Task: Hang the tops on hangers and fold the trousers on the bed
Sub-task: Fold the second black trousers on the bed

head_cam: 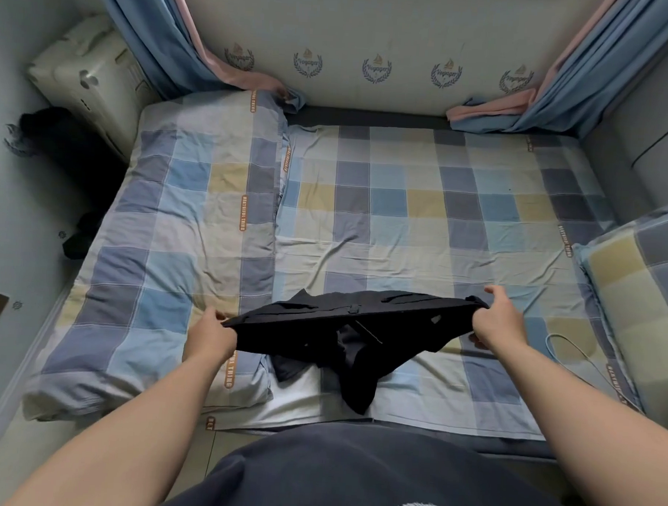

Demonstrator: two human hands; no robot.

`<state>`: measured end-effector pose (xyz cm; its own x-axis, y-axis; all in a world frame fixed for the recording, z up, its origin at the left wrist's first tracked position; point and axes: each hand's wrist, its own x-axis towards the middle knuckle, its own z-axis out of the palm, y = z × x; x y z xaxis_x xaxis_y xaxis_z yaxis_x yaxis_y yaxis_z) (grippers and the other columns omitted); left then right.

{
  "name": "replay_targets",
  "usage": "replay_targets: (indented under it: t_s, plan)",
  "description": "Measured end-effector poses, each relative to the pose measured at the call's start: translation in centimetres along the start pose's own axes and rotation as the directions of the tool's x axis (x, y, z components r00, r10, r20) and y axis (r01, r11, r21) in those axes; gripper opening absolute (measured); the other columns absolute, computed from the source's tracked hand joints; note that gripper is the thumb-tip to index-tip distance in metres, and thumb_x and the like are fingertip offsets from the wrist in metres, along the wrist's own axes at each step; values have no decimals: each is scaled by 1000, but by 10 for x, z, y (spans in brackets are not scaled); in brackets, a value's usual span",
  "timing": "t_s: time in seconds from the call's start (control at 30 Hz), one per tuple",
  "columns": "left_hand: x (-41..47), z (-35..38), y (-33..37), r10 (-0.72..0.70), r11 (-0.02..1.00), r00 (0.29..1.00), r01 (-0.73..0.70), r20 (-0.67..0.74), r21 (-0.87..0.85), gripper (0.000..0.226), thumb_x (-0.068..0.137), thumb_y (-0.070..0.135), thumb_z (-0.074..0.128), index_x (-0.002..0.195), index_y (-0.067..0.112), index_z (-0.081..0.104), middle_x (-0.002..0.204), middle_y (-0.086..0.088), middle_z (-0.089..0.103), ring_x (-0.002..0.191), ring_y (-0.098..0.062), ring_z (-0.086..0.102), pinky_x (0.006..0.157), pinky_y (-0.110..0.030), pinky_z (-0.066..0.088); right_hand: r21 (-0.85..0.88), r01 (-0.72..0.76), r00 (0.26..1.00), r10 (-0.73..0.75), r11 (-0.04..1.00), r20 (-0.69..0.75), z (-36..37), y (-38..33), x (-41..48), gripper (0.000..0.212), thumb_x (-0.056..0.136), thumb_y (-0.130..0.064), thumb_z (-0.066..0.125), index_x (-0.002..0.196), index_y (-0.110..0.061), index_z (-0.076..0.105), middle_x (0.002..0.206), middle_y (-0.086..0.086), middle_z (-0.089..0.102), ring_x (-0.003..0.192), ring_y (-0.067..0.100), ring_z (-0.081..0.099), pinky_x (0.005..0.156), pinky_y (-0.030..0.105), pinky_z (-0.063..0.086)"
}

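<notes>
Black trousers, edges in left hand, right hand

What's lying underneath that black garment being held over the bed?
The checked sheet shows all around the black garment; the patch directly beneath its drooping cloth is hidden.

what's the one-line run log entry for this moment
left hand: grips waistband end | right hand: grips other end | black trousers: stretched between hands over checked bed sheet, legs drooping | fold: not done
</notes>
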<state>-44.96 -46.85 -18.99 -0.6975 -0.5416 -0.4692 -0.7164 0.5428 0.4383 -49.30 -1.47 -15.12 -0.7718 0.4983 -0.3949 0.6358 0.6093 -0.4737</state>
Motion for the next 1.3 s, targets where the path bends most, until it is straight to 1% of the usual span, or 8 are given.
replay_targets:
  t_s: [0.13,0.27,0.43,0.63,0.8,0.93,1.1,1.3]
  plan:
    - [-6,6,2,-283,807,933,358,224,-469,31,92,2,40,107,18,62,101,-20,68,56,-34,71,47,-32,57,345,-250,964,199,905,176,11,-9,-7,62,92,0,31,144,-30,46,110,17,62,49,26,58,37,28,50]
    - [-14,6,0,-286,432,771,634,569,-642,22,103,11,43,94,14,63,63,-9,71,45,-17,68,39,-21,51,521,-515,853,352,680,385,14,-12,-18,39,99,-7,34,116,-21,66,76,10,63,53,18,54,38,20,46]
    - [-23,10,0,-143,54,725,685,673,-726,24,105,17,47,93,3,61,60,-11,67,46,-17,67,42,-24,54,654,-633,773,306,415,555,17,-18,-29,25,101,-14,39,95,-12,63,57,6,67,40,13,62,36,17,46]
    - [-24,-4,11,-86,-76,795,596,601,-799,29,108,13,39,101,20,66,71,-11,68,51,-17,69,47,-26,57,699,-646,756,128,307,642,7,-24,-36,23,101,-19,46,91,-10,65,73,8,75,58,18,73,42,18,50]
    - [-23,-17,15,0,27,816,577,578,-816,24,93,4,41,92,13,63,74,-7,68,60,-16,68,61,-30,59,745,-546,783,-85,383,617,-6,-20,-31,11,95,-12,55,93,-17,64,110,3,75,102,21,73,76,31,55]
    - [-17,-27,12,99,171,822,540,560,-824,25,77,-2,44,91,9,61,92,-8,70,91,-21,69,80,-33,49,780,-352,841,-192,517,506,-16,-18,-29,37,95,7,43,125,-9,56,126,4,70,116,24,68,91,41,51]
    - [-10,-28,24,106,648,989,11,104,-761,30,84,-18,60,95,9,69,82,-5,69,89,-26,66,73,-30,54,489,118,970,-205,864,128,-34,-25,-17,17,94,4,56,103,-11,56,69,8,71,55,14,68,52,20,48]
    - [7,-81,65,343,870,901,-411,-266,-271,34,76,47,64,65,15,61,70,-11,61,83,-40,66,66,-40,46,299,489,872,-471,819,-136,-82,-63,2,8,88,-18,75,93,-14,70,96,18,70,81,28,67,77,40,52]
